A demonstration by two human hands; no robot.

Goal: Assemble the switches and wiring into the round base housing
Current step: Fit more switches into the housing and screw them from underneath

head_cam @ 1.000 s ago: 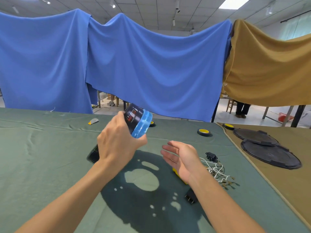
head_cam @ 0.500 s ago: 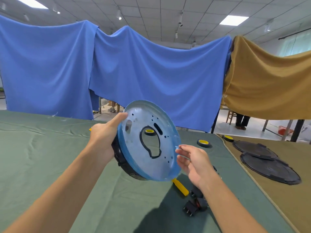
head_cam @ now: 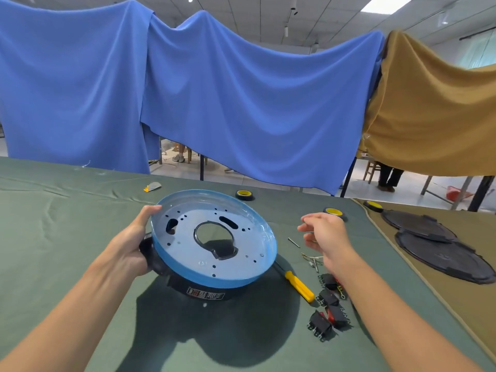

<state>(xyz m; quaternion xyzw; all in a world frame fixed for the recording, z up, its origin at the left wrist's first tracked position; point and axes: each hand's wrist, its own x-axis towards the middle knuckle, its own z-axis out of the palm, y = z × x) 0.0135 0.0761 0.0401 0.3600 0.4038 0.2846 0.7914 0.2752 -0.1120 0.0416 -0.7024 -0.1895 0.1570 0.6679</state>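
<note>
Left hand [head_cam: 128, 248] grips round base housing [head_cam: 212, 240]; right hand [head_cam: 326, 234] hovers.

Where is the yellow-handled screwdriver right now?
In the head view, the yellow-handled screwdriver lies on the green cloth just right of the round base housing, between it and the cluster of black switches.

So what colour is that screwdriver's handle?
The screwdriver handle is yellow, best seen in the head view.

We held the housing [head_cam: 212, 245] by its left edge in our left hand [head_cam: 131, 245], over the table [head_cam: 67, 237]. Our right hand [head_cam: 326, 237] hovered to its right. The screwdriver [head_cam: 299, 285] lay just right of the housing, the switches [head_cam: 327, 310] beside its handle, and a tape roll [head_cam: 244, 194] behind.
</note>
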